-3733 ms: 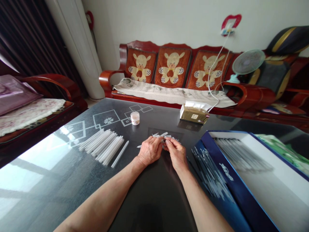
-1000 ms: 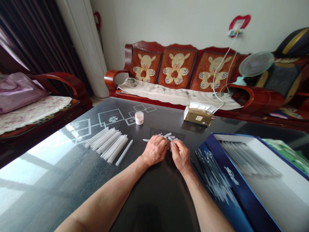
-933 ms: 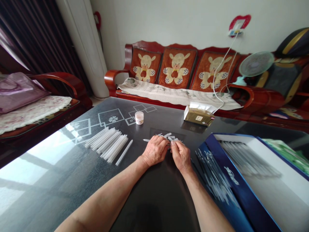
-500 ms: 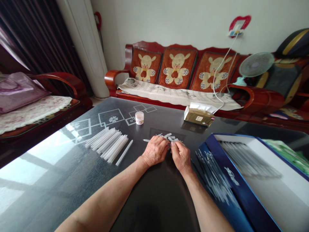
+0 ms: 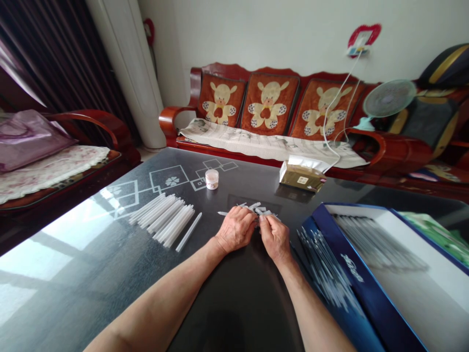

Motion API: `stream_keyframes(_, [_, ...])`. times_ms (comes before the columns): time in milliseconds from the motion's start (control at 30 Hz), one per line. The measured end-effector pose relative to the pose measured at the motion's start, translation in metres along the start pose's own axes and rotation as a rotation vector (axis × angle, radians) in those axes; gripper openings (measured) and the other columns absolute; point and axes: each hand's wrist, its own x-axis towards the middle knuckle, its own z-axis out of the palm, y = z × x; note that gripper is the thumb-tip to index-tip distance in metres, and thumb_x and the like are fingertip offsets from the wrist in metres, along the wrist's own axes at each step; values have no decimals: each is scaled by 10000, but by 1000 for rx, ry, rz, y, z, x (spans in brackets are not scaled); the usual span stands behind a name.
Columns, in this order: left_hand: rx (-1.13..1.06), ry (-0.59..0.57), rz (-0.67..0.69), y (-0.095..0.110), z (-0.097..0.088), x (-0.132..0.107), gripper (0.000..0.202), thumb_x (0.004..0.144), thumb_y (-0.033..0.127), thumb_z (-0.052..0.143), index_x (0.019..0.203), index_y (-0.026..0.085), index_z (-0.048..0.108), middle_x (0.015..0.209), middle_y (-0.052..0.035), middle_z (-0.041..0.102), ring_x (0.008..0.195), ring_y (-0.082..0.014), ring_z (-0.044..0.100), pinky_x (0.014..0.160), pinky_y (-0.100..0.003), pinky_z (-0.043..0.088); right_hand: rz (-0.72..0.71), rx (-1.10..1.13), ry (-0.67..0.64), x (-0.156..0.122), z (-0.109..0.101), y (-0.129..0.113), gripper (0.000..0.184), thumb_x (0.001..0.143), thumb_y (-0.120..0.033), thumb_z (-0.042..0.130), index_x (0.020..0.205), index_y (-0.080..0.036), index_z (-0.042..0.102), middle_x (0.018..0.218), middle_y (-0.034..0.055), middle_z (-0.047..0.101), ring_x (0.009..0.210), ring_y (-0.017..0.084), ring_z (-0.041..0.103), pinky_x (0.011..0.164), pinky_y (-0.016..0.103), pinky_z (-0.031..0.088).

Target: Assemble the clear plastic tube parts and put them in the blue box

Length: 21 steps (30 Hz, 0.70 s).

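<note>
My left hand [image 5: 238, 228] is closed round a slim white pen barrel [image 5: 222, 213], whose pointed end sticks out to its left. My right hand [image 5: 274, 236] meets it at the fingertips, thumb and fingers pinched together; whatever they pinch is hidden. Just behind both hands lies a small heap of short whitish pieces [image 5: 261, 209], partly covered by the fingers. Left of my hands, a row of white pen barrels [image 5: 163, 217] rests on the dark table, with a single barrel [image 5: 189, 231] slightly apart. Thin dark pen refills [image 5: 324, 264] lie in a bunch to the right.
A blue box [image 5: 399, 293] with a white inside holds more thin rods [image 5: 381, 242] at the right. Farther back stand a small round tub [image 5: 211, 179] and a tissue pack [image 5: 302, 177]. Beyond the table [image 5: 110, 274] is a wooden sofa [image 5: 176, 117].
</note>
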Motion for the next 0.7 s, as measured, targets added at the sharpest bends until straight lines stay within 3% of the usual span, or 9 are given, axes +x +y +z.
stream_keyframes(167, [39, 46, -4, 0, -1, 1, 207, 925, 228, 433, 1022, 164, 604, 957, -90, 632, 844, -197, 557, 806, -366, 447, 11, 43, -7, 0, 1, -2, 294, 910, -353, 474, 714, -183, 613, 675, 33, 634, 630, 153, 584, 642, 261, 439])
stream_keyframes(300, [77, 235, -122, 2, -3, 3, 219, 903, 280, 511, 1071, 172, 600, 1093, -119, 613, 994, -227, 557, 883, -394, 440, 223, 79, 121, 2, -2, -2, 353, 898, -446, 474, 749, -176, 644, 649, 37, 652, 603, 165, 599, 623, 265, 455])
stream_keyframes(400, [-81, 311, -334, 0, -4, 2, 209, 916, 325, 501, 891, 170, 638, 866, -68, 643, 804, -166, 594, 752, -292, 476, 348, 164, 214, 3, -4, -3, 381, 897, -482, 458, 782, -170, 643, 650, 40, 660, 591, 165, 607, 599, 262, 465])
stream_keyframes(467, [-262, 321, -529, -3, -3, 2, 275, 926, 375, 482, 862, 171, 655, 730, -29, 631, 662, -131, 588, 653, -248, 469, 311, 224, 172, 2, -3, -5, 345, 894, -462, 473, 805, -172, 637, 676, 39, 664, 595, 160, 606, 598, 259, 471])
stream_keyframes(567, [-609, 343, -774, -8, -3, 4, 357, 900, 475, 499, 888, 163, 673, 663, -5, 625, 552, -106, 565, 565, -224, 458, 140, 254, 31, -1, 3, -11, 242, 873, -390, 528, 810, -181, 632, 725, 40, 658, 625, 155, 597, 606, 259, 470])
stream_keyframes(700, [-998, 382, -877, -12, -3, 9, 381, 798, 512, 622, 865, 140, 667, 658, -5, 632, 529, -94, 548, 537, -219, 463, -31, 222, -132, -6, 10, -18, 153, 849, -303, 559, 773, -191, 631, 729, 26, 617, 611, 136, 547, 585, 252, 449])
